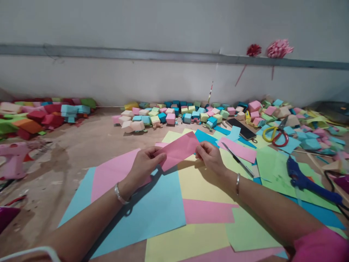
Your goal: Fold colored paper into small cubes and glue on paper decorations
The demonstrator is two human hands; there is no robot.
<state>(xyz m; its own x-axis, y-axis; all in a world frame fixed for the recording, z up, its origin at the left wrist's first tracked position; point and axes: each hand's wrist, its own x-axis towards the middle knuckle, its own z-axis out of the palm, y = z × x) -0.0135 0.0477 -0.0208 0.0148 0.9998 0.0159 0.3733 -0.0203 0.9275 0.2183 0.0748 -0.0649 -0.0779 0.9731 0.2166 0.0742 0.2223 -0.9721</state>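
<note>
A rectangular strip of pink paper (178, 151) is held up between both hands, tilted with its right end higher. My left hand (145, 163) pinches the strip's left end between thumb and fingers. At the other end, the fingertips of my right hand (209, 154) are closed on its right edge. Under the hands lie overlapping coloured sheets: a large light-blue sheet (152, 207), a pink sheet (111, 171) and a yellow sheet (204, 182). A silver pen (238, 160) rests on the papers just right of my right hand.
Several small folded paper blocks (170, 118) line the wall, with another colourful pile (45, 118) at left. To the right are scissors (275, 136), a phone (241, 129) and a blue glue gun (308, 182). A pink glue gun (13, 160) sits at far left.
</note>
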